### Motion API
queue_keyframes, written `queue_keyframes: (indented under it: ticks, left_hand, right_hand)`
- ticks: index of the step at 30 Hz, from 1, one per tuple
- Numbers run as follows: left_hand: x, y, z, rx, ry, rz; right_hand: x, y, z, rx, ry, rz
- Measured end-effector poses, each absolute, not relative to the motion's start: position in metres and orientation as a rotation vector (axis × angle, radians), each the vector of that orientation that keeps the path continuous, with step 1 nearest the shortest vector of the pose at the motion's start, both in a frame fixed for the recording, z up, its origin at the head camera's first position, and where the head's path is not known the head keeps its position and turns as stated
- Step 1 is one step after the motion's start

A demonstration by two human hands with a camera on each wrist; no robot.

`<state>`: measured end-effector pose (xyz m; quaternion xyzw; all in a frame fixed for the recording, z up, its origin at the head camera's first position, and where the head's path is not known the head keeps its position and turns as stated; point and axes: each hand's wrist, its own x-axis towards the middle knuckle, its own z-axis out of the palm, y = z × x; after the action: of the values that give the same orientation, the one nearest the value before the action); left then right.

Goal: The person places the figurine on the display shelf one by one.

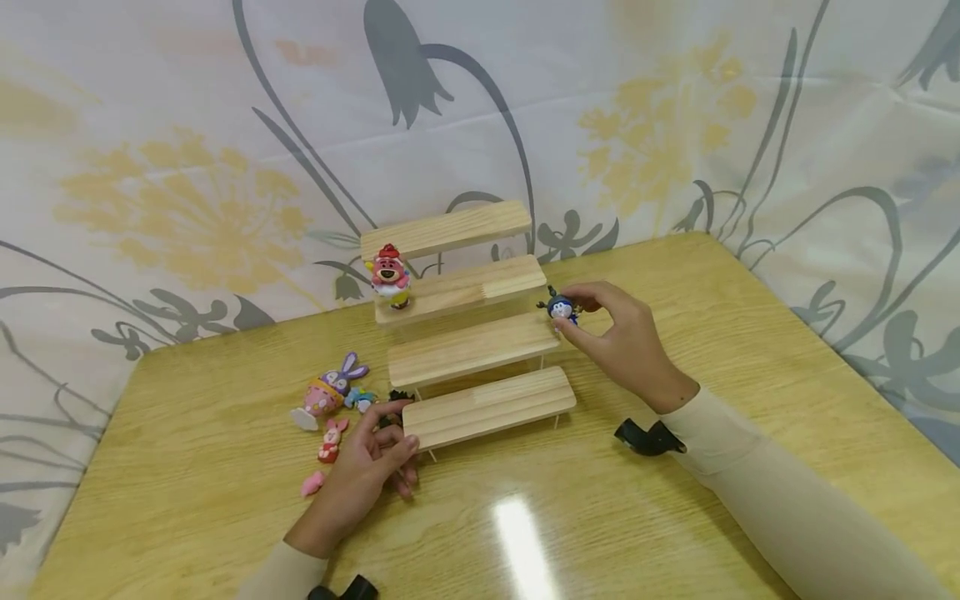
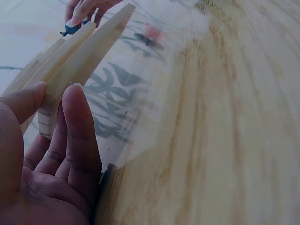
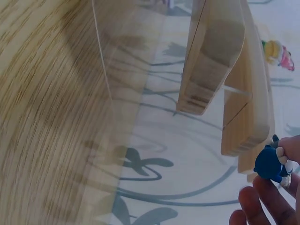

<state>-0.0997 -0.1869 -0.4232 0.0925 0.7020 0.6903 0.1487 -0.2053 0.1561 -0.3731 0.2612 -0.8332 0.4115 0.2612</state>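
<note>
A wooden stepped stand [image 1: 468, 329] with several shelves sits at the middle of the table. A pink bear figure [image 1: 390, 275] stands on the second shelf from the top, at its left end. My right hand [image 1: 611, 333] pinches a small dark blue figure [image 1: 561, 307] [image 3: 271, 163] beside the right end of the stand's middle shelves. My left hand [image 1: 371, 471] holds the left end of the lowest shelf [image 1: 487, 406] [image 2: 79, 70], with the thumb on one side and the fingers [image 2: 77, 136] on the other.
Several small pink and purple toy figures [image 1: 330, 396] lie on the wooden table [image 1: 675, 500] left of the stand. A floral cloth [image 1: 187, 192] hangs behind the table. The table's back edge runs close behind the stand.
</note>
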Motion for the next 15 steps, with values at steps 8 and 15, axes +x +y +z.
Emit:
queue_keyframes:
  ticks: [8,15]
  left_hand:
    - [-0.102,-0.186,-0.422,0.257,2.023,1.981]
    - [-0.101,-0.188,-0.426,0.258,2.026,1.98]
  right_hand:
    - [-0.2,0.151,-0.366,0.73,-2.215,1.157]
    - [-0.202,0.138,-0.353,0.791,-2.184,1.181]
